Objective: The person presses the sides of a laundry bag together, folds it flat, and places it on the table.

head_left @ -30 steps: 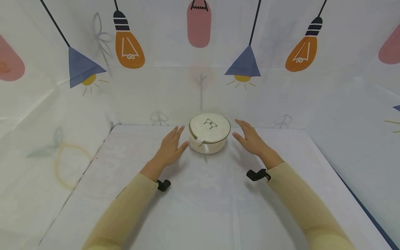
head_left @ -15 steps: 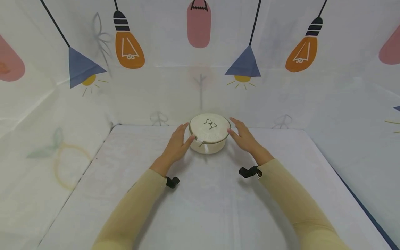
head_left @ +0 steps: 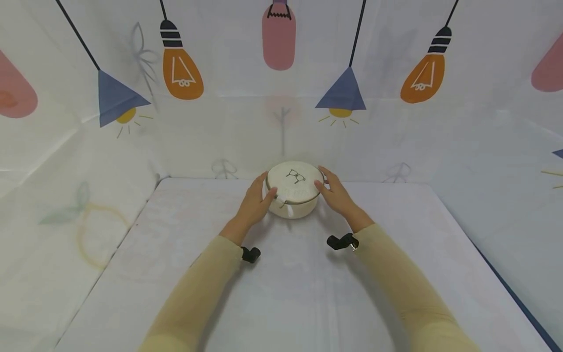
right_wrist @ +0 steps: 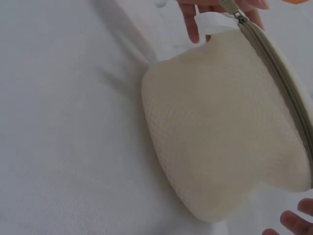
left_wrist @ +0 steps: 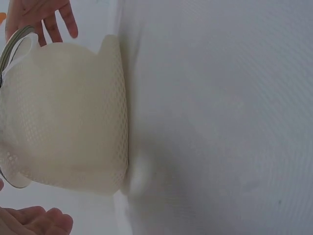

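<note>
A round cream mesh zip bag [head_left: 293, 209] stands upright near the table's far edge. Its lid carries a dark line drawing, and a dark zip runs around the rim. My left hand [head_left: 255, 203] is at the bag's left side, thumb overlapping the lid edge in the head view. On the right side, my right hand [head_left: 336, 195] has its thumb over the lid rim. A gap shows between the left fingers [left_wrist: 51, 220] and the mesh wall in the left wrist view. The right fingers [right_wrist: 296, 223] likewise show apart from the wall in the right wrist view.
A white cloth covers the table [head_left: 290, 293]. Behind it hangs a pale backdrop [head_left: 246, 127] printed with lamps and bulbs. Each wrist carries a black camera mount, the left mount [head_left: 251, 254] and the right mount [head_left: 343, 241].
Both hands have moved inward from either side until they frame the bag, thumbs now over its rim. The bag stays in the same place.
</note>
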Motion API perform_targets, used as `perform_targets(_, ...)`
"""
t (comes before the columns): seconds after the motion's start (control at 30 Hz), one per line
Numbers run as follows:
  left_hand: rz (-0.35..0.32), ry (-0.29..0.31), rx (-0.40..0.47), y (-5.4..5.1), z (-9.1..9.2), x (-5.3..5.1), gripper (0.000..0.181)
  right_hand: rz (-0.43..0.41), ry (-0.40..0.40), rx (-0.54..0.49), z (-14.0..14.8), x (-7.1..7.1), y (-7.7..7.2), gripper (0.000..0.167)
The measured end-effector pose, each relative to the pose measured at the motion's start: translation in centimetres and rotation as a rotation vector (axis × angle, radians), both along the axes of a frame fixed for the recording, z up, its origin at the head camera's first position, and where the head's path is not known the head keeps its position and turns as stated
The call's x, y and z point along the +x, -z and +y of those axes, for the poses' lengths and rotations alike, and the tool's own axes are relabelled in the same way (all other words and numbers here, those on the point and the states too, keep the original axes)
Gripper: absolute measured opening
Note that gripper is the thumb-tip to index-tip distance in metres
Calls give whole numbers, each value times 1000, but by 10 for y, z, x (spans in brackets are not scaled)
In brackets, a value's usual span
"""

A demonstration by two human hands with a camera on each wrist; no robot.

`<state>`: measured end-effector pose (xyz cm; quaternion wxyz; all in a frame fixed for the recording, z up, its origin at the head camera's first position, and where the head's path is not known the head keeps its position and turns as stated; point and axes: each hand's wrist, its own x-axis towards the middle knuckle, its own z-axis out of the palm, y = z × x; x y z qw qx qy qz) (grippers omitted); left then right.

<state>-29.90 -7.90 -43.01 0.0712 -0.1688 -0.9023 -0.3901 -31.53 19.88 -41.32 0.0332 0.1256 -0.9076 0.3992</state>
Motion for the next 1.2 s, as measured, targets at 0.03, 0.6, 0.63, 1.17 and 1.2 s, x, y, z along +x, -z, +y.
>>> perform_targets(0.03,-5,-3,3,0,1,-1,71,-2,5,-6,-1,0,1,66)
perform_targets(0.6,-60,-37,87,-1,13,-8,76,-47,23,-133,-14,-9,11,66)
perform_targets(0.63,-72,-40,90,-1,14,-9,76,-46,22,-148,-14,-10,12,65)
perform_targets(1.17,-168,-59,155,1,29,-4,72,-15,25,-283,-24,-9,22,63)
perform_targets(1.2,-166,-56,158,1,29,-4,72,-17,25,-287,-24,-9,23,63)
